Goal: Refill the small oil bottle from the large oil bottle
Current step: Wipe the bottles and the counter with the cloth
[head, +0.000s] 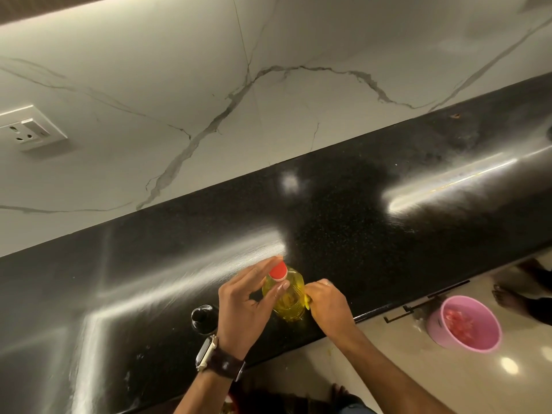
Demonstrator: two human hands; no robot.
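Yellow large oil bottle (287,297) | upright between hands | left hand (243,306) at red cap (278,270)

Dim warm light, streaky glare on glossy black counter (343,204), wide-angle bending, soft blur throughout

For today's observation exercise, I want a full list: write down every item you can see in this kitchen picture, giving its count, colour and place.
Large oil bottle: one, yellow oil, on the counter near its front edge.
Cap: one, red, on that bottle.
Small bottle: one, dark, on the counter beside the left wrist.
Counter: one, black, speckled.
Wall: white marble, grey veins.
Socket: one, white, on the wall, far left.
Bowl: one, pink, on the floor, right; red contents, unclear.
Watch: one, dark strap, left wrist.
Left hand: fingers around the cap.
Right hand: grips the bottle's side.
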